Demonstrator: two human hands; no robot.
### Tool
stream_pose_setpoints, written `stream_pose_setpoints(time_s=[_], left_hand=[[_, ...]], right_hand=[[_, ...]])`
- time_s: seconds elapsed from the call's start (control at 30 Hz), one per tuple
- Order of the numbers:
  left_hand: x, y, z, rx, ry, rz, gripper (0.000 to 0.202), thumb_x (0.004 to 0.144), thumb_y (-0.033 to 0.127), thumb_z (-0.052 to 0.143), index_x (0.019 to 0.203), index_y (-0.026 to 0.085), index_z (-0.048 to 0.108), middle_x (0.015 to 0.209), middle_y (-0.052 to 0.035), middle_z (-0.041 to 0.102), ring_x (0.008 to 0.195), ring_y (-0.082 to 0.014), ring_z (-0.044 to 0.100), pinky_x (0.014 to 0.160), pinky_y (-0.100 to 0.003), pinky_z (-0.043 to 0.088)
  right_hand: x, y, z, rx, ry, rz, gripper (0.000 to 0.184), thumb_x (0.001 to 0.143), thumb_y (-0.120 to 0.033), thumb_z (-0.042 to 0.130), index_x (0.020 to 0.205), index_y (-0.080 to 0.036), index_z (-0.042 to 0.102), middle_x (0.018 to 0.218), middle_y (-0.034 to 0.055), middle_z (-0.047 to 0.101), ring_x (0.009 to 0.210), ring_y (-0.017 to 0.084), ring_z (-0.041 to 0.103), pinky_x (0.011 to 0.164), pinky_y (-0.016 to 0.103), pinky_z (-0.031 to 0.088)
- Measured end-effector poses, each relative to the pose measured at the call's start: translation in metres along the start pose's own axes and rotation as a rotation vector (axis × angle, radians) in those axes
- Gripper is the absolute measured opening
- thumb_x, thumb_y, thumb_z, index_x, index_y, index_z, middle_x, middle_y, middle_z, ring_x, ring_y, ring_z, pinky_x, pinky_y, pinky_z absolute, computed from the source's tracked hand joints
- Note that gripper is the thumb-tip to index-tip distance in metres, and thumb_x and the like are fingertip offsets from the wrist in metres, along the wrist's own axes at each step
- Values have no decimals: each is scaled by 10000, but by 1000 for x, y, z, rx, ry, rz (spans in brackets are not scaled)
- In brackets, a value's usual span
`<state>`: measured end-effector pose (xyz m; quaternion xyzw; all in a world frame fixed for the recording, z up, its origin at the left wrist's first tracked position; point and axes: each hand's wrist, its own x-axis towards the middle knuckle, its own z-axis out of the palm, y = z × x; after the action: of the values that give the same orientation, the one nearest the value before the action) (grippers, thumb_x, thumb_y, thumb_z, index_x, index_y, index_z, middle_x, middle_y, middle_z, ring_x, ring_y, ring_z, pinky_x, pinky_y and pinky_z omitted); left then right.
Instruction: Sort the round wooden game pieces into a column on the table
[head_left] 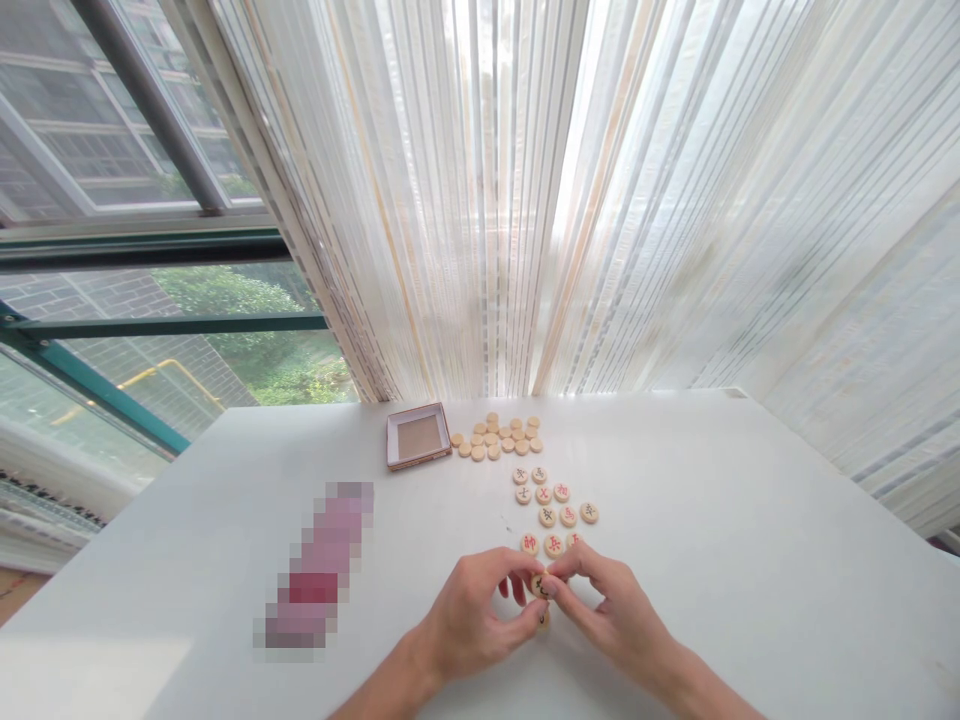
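Note:
Between my two hands is a round wooden Chinese chess piece [538, 586] with a black character facing up. My left hand [480, 605] pinches it from the left with thumb and fingers. From the right, the thumb and forefinger of my right hand [611, 605] close on the same piece. Under my fingertips another chess piece [544, 620] lies partly hidden on the table. Just beyond my hands sit red-lettered pieces, among them one at the left [530, 544] and one in the middle [554, 545]; a third is partly covered by my right hand.
Farther off lie face-up pieces [547, 516] in short rows. Behind them several blank-side-up pieces [492, 440] cluster beside an open shallow box [418, 437]. A pixelated pinkish object [315, 565] is at the left of the white table [720, 560]. Curtains [487, 200] hang along the back edge.

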<state>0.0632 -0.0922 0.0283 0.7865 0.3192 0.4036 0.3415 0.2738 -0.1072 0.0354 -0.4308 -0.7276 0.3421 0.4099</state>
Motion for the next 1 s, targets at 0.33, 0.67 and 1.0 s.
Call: stream_pose_setpoints(time_s=[0.33,0.67,1.0], left_hand=[[11,-20,-31,272,163,-133,189,936,274,715,1116,225,689,1004,-39,773,794,-184,715,768,-327,587],[12,-35,-34,543,78,-123,140,928,242,729,1066,224,710,1077,-60,740,1015,-276,668,887,-438,527],[10,-34,-40,522,-4,-6,118,984,179,668,1044,238,750,1110,-45,761,996,-228,706,898,-389,581]], right_hand=[[9,5,-19,-79,169,14,203,1027,-382,586,1050,-222,710,920,63,793,809,212,755,672,274,621],[25,41,-56,-164,492,287,293,973,-481,615,1040,-212,709,1029,100,779,948,275,749,596,283,552],[30,54,-57,-140,457,396,347,947,-530,602,1040,-214,711,988,77,781,848,260,745,736,348,551]])
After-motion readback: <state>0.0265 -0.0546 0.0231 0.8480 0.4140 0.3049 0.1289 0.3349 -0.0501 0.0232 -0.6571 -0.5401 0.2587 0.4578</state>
